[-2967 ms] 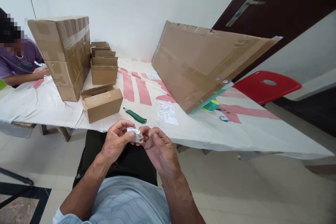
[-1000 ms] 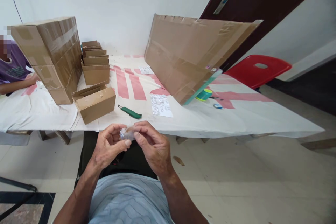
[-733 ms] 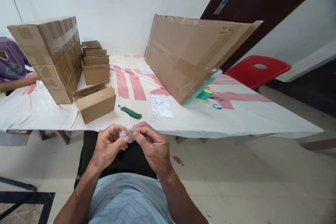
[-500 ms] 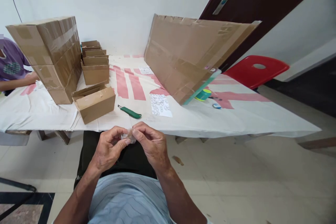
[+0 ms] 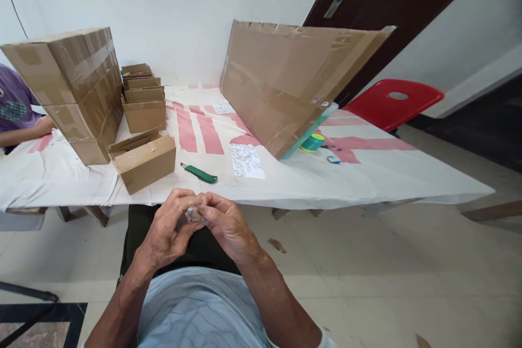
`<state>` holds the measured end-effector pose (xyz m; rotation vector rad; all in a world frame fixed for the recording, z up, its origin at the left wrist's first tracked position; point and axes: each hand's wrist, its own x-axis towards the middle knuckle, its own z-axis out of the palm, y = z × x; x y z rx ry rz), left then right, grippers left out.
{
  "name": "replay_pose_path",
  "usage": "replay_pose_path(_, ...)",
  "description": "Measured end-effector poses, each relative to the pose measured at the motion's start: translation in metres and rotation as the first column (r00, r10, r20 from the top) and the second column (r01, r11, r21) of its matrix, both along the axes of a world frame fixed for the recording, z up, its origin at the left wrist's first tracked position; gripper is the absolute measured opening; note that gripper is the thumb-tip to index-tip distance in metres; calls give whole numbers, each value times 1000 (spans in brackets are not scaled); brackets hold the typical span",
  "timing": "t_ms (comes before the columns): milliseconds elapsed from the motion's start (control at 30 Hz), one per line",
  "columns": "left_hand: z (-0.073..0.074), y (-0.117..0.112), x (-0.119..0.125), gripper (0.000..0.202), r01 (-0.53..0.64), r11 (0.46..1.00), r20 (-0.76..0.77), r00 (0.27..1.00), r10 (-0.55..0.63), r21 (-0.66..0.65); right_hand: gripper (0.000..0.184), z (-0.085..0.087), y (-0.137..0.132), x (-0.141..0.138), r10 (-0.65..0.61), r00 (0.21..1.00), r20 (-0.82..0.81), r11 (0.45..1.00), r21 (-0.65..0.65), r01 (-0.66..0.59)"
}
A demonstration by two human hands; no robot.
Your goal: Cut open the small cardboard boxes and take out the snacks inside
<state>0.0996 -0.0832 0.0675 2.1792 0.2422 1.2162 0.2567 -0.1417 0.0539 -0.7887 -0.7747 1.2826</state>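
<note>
Above my lap, just off the table's front edge, my left hand (image 5: pixel 169 228) is closed around a small crumpled piece of clear plastic (image 5: pixel 193 214). The fingers of my right hand (image 5: pixel 228 223) pinch the same piece from the other side, so both hands meet on it. Much of the plastic is hidden by fingers, and I cannot tell whether it is film or tape. Beyond my hands lies a green utility knife (image 5: pixel 199 173) with its blade end pointing left. An open cardboard box (image 5: pixel 149 163) stands left of the knife.
Stacked taped cartons (image 5: pixel 87 98) and a row of small open boxes (image 5: pixel 144 114) stand at left. A large cardboard sheet (image 5: pixel 293 76) leans at right, near a tape roll (image 5: pixel 313 142), a printed paper (image 5: pixel 247 162) and a red chair (image 5: pixel 393 103). A person's arm (image 5: pixel 28 133) rests far left.
My hands have drawn closer together, and the plastic is more bunched between my fingers. The camera view has shifted slightly to the right. The things on the table stay in place.
</note>
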Motion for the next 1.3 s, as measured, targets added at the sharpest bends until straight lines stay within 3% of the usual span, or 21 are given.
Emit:
replay_pose_path(267, 9, 0, 3, 23, 28, 999, 11, 1000, -29, 25, 32, -9, 5, -4, 90, 975, -205, 991, -83, -109)
replay_pose_path(433, 3, 0, 4, 13, -1, 985, 88, 996, 16, -170, 31, -8, 5, -11, 49, 970, -238, 993, -95, -74)
replay_pose_path(500, -1, -1, 6, 9, 20, 951, 127, 992, 20, -308, 32, -8, 4, -13, 36, 975, -217, 994, -95, -58)
replay_pose_path(600, -5, -3, 8, 11, 79, 855, 216, 976, 40, -513, 35, -12, 3, -12, 7, 991, -132, 996, -90, -19)
replay_pose_path(700, -5, -4, 8, 22, 101, 761, 263, 960, 94, -641, 39, -17, 0, -11, -112, 994, 18, 992, -50, 113)
replay_pose_path(833, -3, -5, 8, 31, 69, 704, 218, 968, 124, -707, 34, -13, -7, -15, -362, 882, 301, 931, 172, 323)
replay_pose_path(967, -2, -7, 10, 36, 21, 682, 195, 964, 179, -731, 16, -2, -10, -23, -530, 701, 477, 840, 405, 360)
replay_pose_path(1067, -4, -8, 12, 41, 50, 631, 198, 966, 166, -774, 17, -2, -8, -24, -628, 594, 502, 772, 493, 400)
replay_pose_path(1200, -5, -7, 11, 48, 59, 589, 160, 980, 121, -806, 18, -3, -5, -17, -643, 569, 513, 762, 506, 405)
replay_pose_path(1300, -4, -5, 8, 40, 30, 626, 120, 987, 102, -779, 16, -3, -4, -11, -612, 585, 532, 788, 476, 391)
